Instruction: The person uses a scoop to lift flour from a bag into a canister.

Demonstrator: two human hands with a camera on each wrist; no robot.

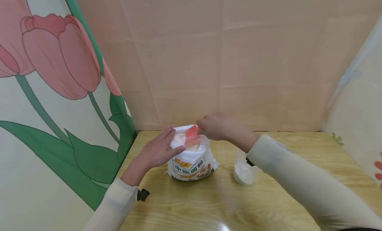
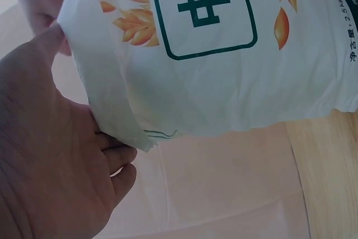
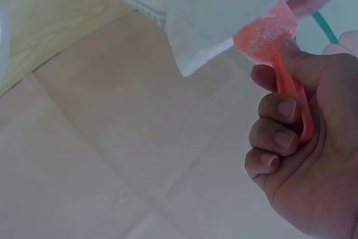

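Observation:
An opened white flour bag stands on the table, orange wheat ears and green lettering on its front. My left hand holds the bag's left rim, thumb along the near edge and fingers at the far side. Curled round the handle of a coral-pink plastic scoop is my right hand, over the bag's right rim. In the head view the scoop's bowl is at the bag's mouth, above the pale flour. White powder clings to the bowl in the right wrist view.
A translucent white cup stands right of the bag, partly behind my right sleeve. The wooden table meets a beige covered wall at the back. A tulip-printed panel rises on the left.

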